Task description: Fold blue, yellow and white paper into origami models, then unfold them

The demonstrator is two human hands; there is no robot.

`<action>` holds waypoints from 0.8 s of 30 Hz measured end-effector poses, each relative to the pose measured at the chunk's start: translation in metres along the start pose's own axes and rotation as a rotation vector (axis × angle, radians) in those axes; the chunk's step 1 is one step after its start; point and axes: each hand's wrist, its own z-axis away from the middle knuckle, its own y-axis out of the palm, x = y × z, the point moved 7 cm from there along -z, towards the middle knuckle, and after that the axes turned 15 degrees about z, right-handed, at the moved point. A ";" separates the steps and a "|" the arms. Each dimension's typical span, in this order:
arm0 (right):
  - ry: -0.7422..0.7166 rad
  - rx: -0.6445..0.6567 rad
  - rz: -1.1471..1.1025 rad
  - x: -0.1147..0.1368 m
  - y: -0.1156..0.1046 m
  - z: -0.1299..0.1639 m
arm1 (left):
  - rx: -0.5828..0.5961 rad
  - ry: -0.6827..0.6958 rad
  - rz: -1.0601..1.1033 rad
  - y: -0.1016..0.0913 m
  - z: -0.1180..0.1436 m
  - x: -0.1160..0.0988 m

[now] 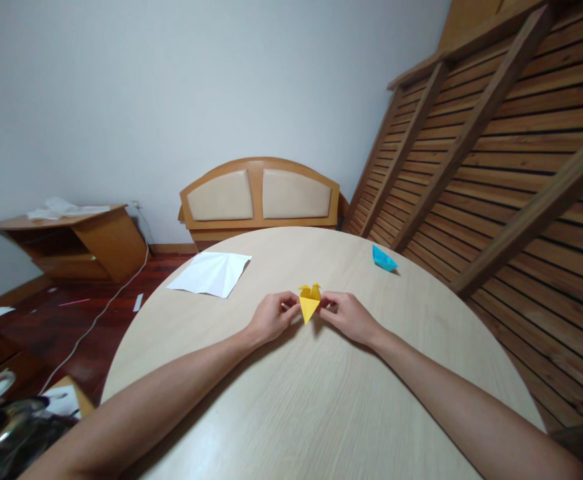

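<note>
Between my two hands, just over the middle of the round table [291, 413], is a small yellow folded paper figure [309, 305]. A pointed flap hangs down toward me, and narrower tips stick up at its top. My left hand [274, 315] pinches its left edge between thumb and fingers. On the opposite edge, my right hand [349, 316] grips it the same way. Its far side is hidden from me.
A creased white paper sheet [211, 273] lies at the table's left back. Toward the right edge rests a blue folded paper boat [384, 258]. Behind stands a headboard [260, 193]; wooden slats [501, 200] lean at the right.
</note>
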 end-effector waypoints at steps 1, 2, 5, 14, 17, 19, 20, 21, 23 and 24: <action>0.000 -0.006 0.008 0.000 0.000 0.000 | 0.001 0.000 -0.013 0.000 0.000 0.001; 0.000 -0.010 0.020 0.000 -0.001 0.000 | 0.002 -0.001 -0.020 0.001 0.000 0.002; 0.008 -0.017 0.049 -0.001 -0.001 0.000 | 0.001 0.000 -0.010 0.002 0.000 0.006; -0.001 -0.021 -0.011 0.000 0.002 0.002 | 0.027 0.015 -0.027 0.003 0.002 -0.003; 0.015 -0.016 -0.013 -0.002 0.002 0.002 | 0.032 0.007 -0.085 0.003 0.003 -0.005; 0.015 0.001 -0.013 -0.003 0.002 0.002 | 0.026 0.002 -0.115 0.003 0.003 -0.004; 0.013 0.010 -0.015 -0.002 0.002 0.002 | 0.021 -0.002 -0.122 0.002 0.003 -0.004; 0.012 0.015 -0.019 -0.002 0.002 0.002 | 0.017 -0.006 -0.122 0.002 0.003 -0.003; 0.016 0.012 -0.029 -0.003 0.001 0.001 | 0.008 -0.012 -0.115 0.002 0.003 -0.002; 0.023 0.005 -0.037 -0.004 0.000 0.001 | 0.004 -0.014 -0.112 0.001 0.003 -0.001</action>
